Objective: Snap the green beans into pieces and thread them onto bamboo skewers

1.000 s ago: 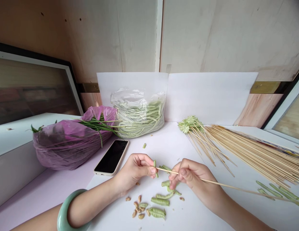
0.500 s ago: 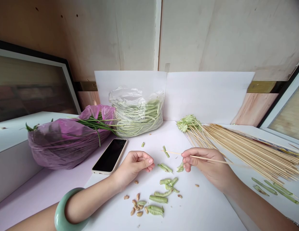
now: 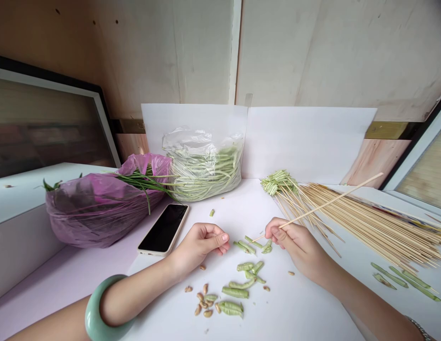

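Observation:
My right hand (image 3: pixel 289 241) is closed on a bamboo skewer (image 3: pixel 330 203), held slanting from lower left to upper right. The skewer's low tip is at a short green bean piece (image 3: pixel 253 241); whether it touches or pierces it I cannot tell. Beside the right fingertips lies a pale, split bean piece (image 3: pixel 266 247). My left hand (image 3: pixel 202 244) rests to the left with its fingers curled and the thumb against them; nothing shows in it. Between and below the hands lie several cut bean pieces (image 3: pixel 235 292) and loose brown seeds (image 3: pixel 208 313).
A clear bag of long beans (image 3: pixel 206 166) and a purple bag of greens (image 3: pixel 99 213) stand back left, behind a phone (image 3: pixel 163 229). At right lie many bamboo skewers (image 3: pixel 369 222), a bundle of skewered beans (image 3: pixel 279 182) and several long bean pieces (image 3: pixel 415 284).
The skewer has swung from nearly level to a steep slant, its far end now up. The bean piece near its tip has moved down and right. My left hand is nearly still.

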### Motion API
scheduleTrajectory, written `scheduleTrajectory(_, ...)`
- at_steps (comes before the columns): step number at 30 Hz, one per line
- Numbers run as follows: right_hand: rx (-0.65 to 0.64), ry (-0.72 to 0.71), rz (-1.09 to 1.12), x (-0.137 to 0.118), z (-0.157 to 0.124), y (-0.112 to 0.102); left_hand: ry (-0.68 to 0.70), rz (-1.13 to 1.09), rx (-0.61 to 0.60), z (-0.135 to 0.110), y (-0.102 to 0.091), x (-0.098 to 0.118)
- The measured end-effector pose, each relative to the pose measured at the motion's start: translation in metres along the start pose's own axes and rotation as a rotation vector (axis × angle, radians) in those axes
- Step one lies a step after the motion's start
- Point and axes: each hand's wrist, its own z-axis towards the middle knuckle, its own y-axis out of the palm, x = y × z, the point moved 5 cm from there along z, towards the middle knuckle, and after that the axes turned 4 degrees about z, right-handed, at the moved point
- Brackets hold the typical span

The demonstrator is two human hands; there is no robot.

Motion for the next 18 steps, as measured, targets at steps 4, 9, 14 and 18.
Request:
scheduleTrajectory(4, -0.027, -0.015, -0.057, -0.002, 0.001, 0.004, 0.006, 0.018, -0.012, 0.0, 0.001, -0.001)
scheduleTrajectory(9, -0.041, -0.015, -0.11, -0.006, 0.003, 0.01, 0.012, 0.034, -0.031, 0.0, 0.002, -0.001)
scheduleTrajectory(14, -0.034, -0.018, -0.157, -0.011, 0.003, 0.011, 0.02, 0.047, -0.041, 0.0, 0.001, -0.001)
scheduleTrajectory(18, -0.008, -0.022, -0.191, -0.011, 0.003, 0.01, 0.021, 0.047, -0.045, 0.0, 0.001, -0.003)
